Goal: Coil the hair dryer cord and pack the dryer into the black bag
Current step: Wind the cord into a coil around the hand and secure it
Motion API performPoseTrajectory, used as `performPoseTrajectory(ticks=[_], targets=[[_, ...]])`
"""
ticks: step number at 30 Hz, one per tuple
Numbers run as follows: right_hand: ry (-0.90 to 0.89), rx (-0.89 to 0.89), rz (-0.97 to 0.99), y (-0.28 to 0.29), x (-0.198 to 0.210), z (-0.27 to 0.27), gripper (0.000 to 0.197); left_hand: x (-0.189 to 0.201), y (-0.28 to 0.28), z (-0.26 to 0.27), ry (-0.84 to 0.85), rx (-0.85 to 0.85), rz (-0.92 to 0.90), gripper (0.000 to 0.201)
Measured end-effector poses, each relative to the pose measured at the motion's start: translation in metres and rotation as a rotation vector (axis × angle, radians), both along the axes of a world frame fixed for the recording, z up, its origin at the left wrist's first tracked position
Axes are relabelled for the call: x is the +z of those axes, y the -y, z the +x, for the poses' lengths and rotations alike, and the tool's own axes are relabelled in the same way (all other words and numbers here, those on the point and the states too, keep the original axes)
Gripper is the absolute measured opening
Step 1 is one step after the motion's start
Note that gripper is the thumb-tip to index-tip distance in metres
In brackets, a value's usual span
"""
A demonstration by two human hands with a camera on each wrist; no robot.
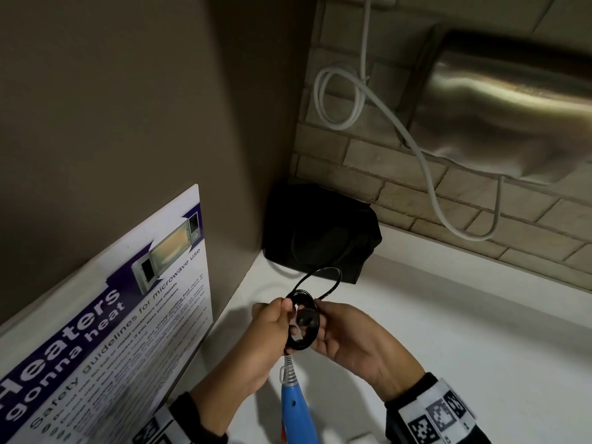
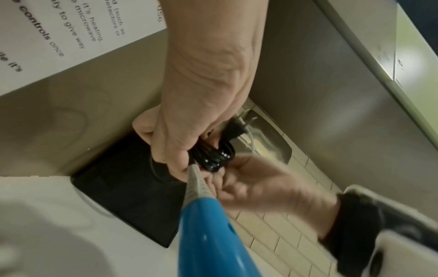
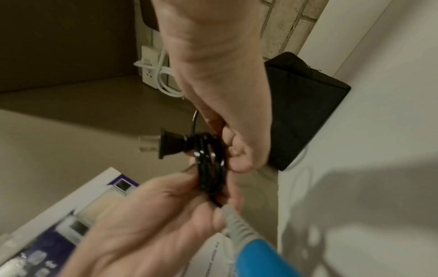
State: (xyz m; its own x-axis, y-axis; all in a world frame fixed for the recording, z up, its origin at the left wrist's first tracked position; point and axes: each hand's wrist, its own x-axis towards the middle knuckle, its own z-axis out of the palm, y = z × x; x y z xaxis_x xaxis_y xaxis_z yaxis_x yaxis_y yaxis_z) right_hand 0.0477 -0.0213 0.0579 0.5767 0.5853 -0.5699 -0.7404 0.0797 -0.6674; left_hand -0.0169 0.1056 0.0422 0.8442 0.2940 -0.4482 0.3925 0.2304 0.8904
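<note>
Head view: both hands meet over the white counter (image 1: 448,331), w/ the black cord (image 1: 302,322) coiled into a small tight ring between them. Left hand (image 1: 272,328) pinches the ring's left side, fingers curled round the strands; right hand (image 1: 349,338) curls round the right side. One bigger loose loop stands up from the ring toward the black bag (image 1: 320,232) but is apart from it. Plug (image 3: 170,143) pokes sideways thru the coil, prongs pointing away from the right hand, seen best in the right wrist view.

Below the hands the grey ribbed strain relief (image 1: 288,360) runs into the blue hair dryer (image 1: 296,408), handle hanging down toward the bottom edge of the frame; rest of the dryer is cut off, can't tell if it touches the counter.

Outward: the bag sits shut-looking & flat in the back corner, against the brick wall (image 1: 400,174) & the brown side panel (image 1: 128,107). Bare counter lies between hands & bag, and more to the right. Left side is tight: a microwave safety poster (image 1: 105,331) leans on the side panel, close to the left wrist. Above right, a steel hand dryer (image 1: 512,107) juts from the wall, its white cable (image 1: 426,161) looping down just over the counter's back edge.
</note>
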Motion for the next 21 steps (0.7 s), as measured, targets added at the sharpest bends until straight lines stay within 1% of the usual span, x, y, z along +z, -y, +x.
performPoseTrajectory(ticks=[2, 5, 8, 9, 10, 12, 14, 17, 19, 21], targets=[[0.035, 0.049, 0.015, 0.000, 0.011, -0.004, 0.035, -0.001, 0.000, 0.001, 0.015, 0.002, 0.037, 0.030], [0.310, 0.184, -0.060, 0.003, 0.013, -0.008, 0.043, 0.000, 0.001, 0.002, 0.027, -0.033, 0.027, 0.031], [0.575, 0.272, -0.202, 0.004, 0.008, -0.014, 0.033, 0.001, 0.004, 0.004, 0.044, 0.004, -0.025, 0.029], [0.668, 0.274, -0.278, 0.004, 0.009, -0.015, 0.028, 0.001, 0.005, 0.004, 0.051, 0.028, -0.054, 0.030], [0.747, 0.265, -0.352, 0.005, 0.010, -0.017, 0.027, 0.002, 0.005, 0.004, 0.058, 0.055, -0.088, 0.029], [0.847, 0.270, -0.412, 0.009, 0.012, -0.018, 0.040, 0.001, 0.001, 0.004, 0.068, 0.100, -0.146, 0.028], [0.827, 0.290, -0.385, 0.017, 0.015, -0.020, 0.041, 0.000, -0.003, 0.002, 0.090, 0.118, -0.157, 0.028], [0.657, 0.165, -0.372, 0.033, 0.019, -0.013, 0.033, -0.003, -0.009, 0.002, 0.100, 0.137, -0.144, 0.031], [0.644, 0.099, -0.446, 0.048, 0.017, -0.005, 0.033, -0.004, -0.015, 0.003, 0.122, 0.166, -0.189, 0.031], [0.705, 0.124, -0.599, 0.061, 0.007, 0.005, 0.036, -0.004, -0.018, 0.005, 0.163, 0.158, -0.200, 0.031]])
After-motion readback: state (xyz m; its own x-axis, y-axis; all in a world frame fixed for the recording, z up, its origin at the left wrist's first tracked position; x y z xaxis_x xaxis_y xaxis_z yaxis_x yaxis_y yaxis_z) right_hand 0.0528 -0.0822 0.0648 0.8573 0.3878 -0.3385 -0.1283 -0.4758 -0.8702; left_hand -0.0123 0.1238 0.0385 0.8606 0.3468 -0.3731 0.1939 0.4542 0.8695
